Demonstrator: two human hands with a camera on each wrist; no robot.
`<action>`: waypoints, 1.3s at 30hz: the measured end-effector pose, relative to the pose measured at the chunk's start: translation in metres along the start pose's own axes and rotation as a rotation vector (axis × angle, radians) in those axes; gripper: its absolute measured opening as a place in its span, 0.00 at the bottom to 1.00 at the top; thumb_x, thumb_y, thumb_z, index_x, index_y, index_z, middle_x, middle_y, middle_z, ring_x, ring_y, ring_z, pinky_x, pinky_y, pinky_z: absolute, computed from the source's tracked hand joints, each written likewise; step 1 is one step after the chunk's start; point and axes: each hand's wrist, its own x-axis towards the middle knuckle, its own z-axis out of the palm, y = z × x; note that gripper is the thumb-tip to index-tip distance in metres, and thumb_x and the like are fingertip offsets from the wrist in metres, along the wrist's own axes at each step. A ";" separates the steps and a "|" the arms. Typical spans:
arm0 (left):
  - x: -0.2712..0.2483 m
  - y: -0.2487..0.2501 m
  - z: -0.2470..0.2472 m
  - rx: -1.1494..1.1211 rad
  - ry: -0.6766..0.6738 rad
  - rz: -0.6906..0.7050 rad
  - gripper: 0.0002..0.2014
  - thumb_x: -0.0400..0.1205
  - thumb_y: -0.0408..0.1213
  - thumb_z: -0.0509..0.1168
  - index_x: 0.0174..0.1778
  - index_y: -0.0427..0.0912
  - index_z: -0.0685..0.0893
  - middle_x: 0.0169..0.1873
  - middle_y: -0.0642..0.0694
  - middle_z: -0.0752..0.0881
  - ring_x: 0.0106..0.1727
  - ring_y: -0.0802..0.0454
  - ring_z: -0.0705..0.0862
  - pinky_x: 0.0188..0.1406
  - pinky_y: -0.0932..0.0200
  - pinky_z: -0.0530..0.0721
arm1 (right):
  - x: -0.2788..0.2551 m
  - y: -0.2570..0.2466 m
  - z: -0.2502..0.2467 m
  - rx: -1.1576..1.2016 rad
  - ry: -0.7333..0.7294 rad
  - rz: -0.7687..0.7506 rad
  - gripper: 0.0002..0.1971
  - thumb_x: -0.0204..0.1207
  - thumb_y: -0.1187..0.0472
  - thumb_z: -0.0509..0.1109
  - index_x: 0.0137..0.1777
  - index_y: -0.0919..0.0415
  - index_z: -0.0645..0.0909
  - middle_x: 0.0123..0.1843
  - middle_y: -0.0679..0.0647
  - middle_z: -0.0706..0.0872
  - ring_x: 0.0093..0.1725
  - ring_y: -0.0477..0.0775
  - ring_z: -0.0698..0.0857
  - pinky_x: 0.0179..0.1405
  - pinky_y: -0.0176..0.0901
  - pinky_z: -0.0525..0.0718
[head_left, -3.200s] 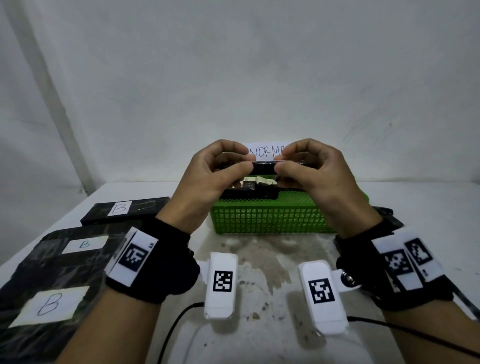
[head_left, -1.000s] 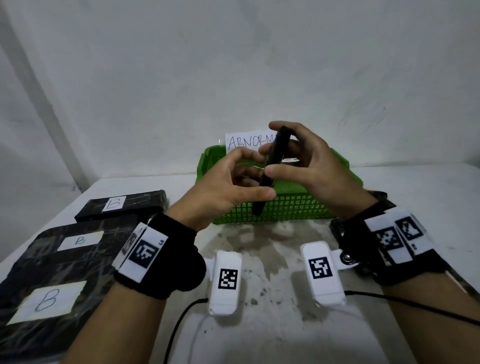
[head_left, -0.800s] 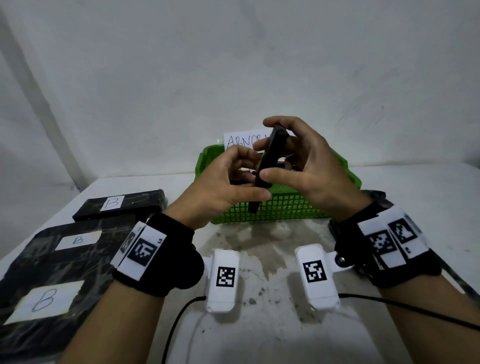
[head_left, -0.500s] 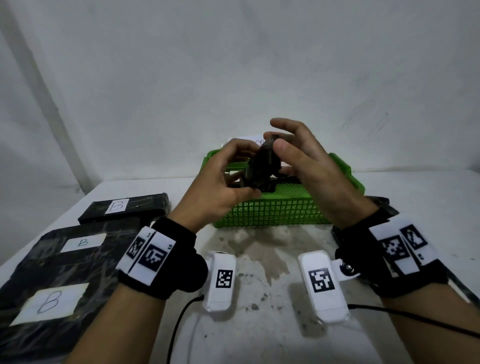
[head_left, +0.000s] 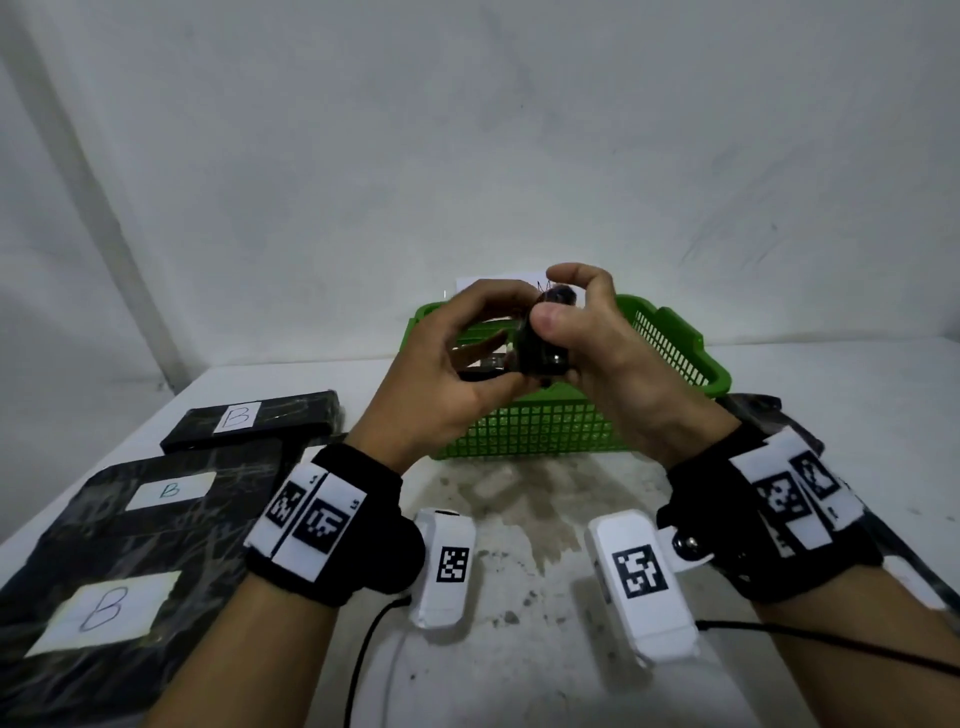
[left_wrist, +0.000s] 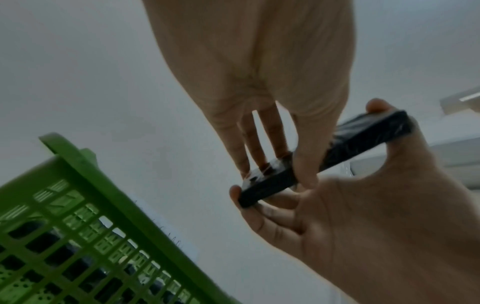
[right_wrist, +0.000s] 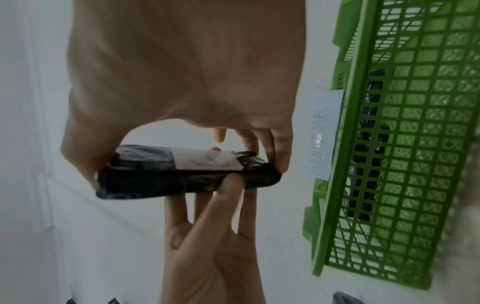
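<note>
Head view, from the left: along the left edge of the table (head_left: 519, 675) lie flat black packs (head_left: 104, 545). Each is wrapped in crinkled glossy film and bears a paper label with a handwritten B, so they are probably a sorted pile.

Next comes the left hand (head_left: 441, 384), up above the table's middle, its thumb and fingers pinching the lower part of a black block (head_left: 540, 353). The block hangs in the air in front of the green basket (head_left: 670, 343), touching neither it nor the table. It is a slim oblong with rounded corners, wrapped in the same shiny, wrinkled film. The right wrist view shows a white slip (right_wrist: 207, 161) on its broad face, with the letter too blurred to read.

The right hand (head_left: 623, 374) spans the block lengthwise, thumb on one end and fingertips on the other. This grip likely lets both hands turn it to check every side.

Behind them, toward the far edge, the basket is a stiff plastic lattice with a thick rim and holds dark wrapped pieces. A paper sign (right_wrist: 322, 133) reading ABNORMAL sits at its far side, which suggests it takes the rejects.
</note>
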 end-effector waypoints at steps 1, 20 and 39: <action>0.001 0.000 -0.002 -0.029 -0.010 -0.031 0.25 0.75 0.23 0.69 0.65 0.49 0.81 0.66 0.46 0.84 0.71 0.48 0.81 0.65 0.49 0.85 | 0.000 -0.002 -0.003 -0.061 0.014 -0.019 0.44 0.57 0.39 0.77 0.73 0.46 0.61 0.62 0.48 0.86 0.50 0.42 0.91 0.51 0.39 0.85; -0.002 0.001 -0.002 -0.267 -0.164 -0.519 0.25 0.71 0.38 0.74 0.62 0.33 0.78 0.47 0.38 0.89 0.50 0.42 0.87 0.46 0.49 0.92 | -0.001 -0.004 -0.015 -0.283 0.132 -0.026 0.28 0.73 0.64 0.78 0.73 0.52 0.76 0.54 0.60 0.94 0.54 0.59 0.93 0.59 0.55 0.90; -0.003 -0.005 0.000 -0.033 0.044 -0.184 0.30 0.70 0.16 0.75 0.67 0.37 0.78 0.59 0.42 0.88 0.62 0.49 0.88 0.52 0.41 0.90 | -0.012 -0.029 0.015 -0.308 -0.005 -0.259 0.11 0.66 0.64 0.76 0.49 0.58 0.86 0.45 0.54 0.92 0.49 0.53 0.93 0.48 0.46 0.90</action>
